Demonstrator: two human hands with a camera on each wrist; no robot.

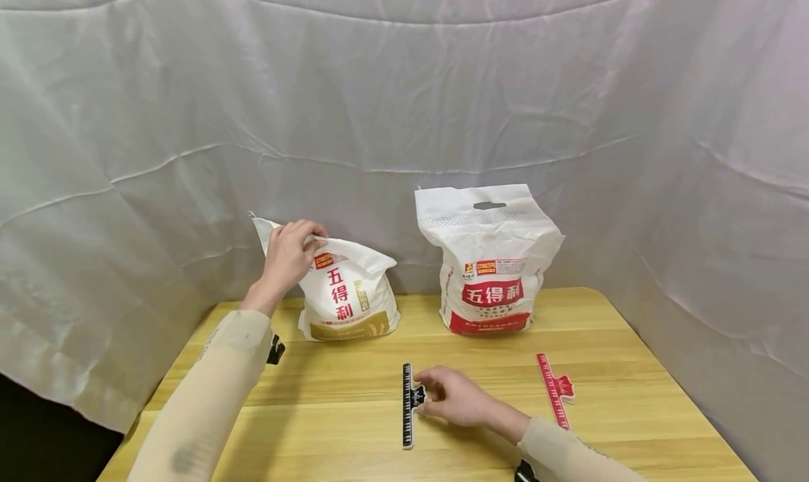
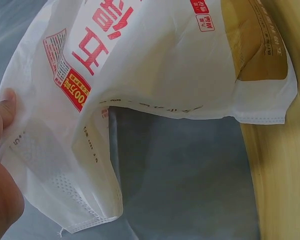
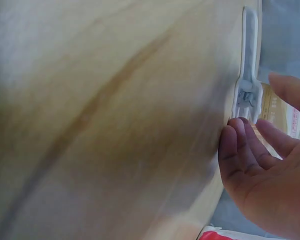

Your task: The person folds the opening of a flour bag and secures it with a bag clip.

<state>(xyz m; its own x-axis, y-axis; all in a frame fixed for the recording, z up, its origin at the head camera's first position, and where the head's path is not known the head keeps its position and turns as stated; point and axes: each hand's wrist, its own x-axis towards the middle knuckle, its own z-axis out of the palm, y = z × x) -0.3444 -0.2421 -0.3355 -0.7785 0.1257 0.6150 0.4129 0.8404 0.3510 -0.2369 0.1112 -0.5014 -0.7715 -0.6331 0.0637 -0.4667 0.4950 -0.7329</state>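
In the head view my left hand (image 1: 292,253) grips the upper part of the left white flour bag (image 1: 344,285), which has red lettering and a gold band. The bag's top slumps toward the left; in the left wrist view, the thumb (image 2: 7,107) presses against the white plastic near its top end. My right hand (image 1: 458,398) is beside a black clip (image 1: 407,412) with a piano-key strip lying on the table. Its thumb and fingers are spread either side of the clip's handle, and in the right wrist view the fingertips (image 3: 235,125) are right at the pale clip (image 3: 247,90).
A second flour bag (image 1: 487,278) with red panels and a handle slot stands upright at the back right. Near the table's right side lies a red piano-key clip (image 1: 556,391). Grey cloth (image 1: 404,102) hangs around the wooden table (image 1: 341,412).
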